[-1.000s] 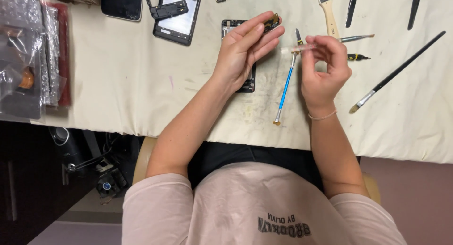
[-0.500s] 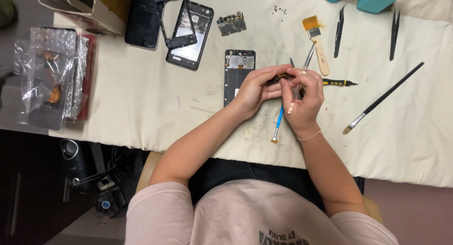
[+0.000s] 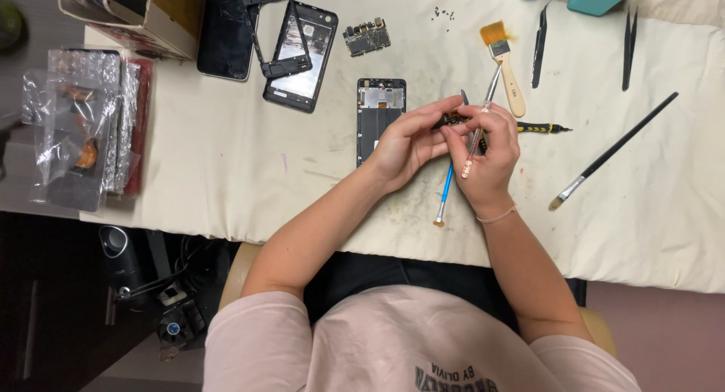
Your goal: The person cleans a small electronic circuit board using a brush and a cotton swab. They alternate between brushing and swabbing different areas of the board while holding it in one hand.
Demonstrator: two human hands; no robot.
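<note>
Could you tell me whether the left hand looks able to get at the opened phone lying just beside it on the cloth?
Probably yes: the left hand is right next to the opened phone with nothing between them, though its fingers pinch a small dark part.

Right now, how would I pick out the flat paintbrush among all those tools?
On the cream cloth covering the table, look just above the right hand. The flat paintbrush lies there, the only tool with a pale wooden handle and wide orange bristles; its neighbours are thin and dark.

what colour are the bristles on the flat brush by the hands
Orange, on the flat brush lying on the cloth; head view.
</note>
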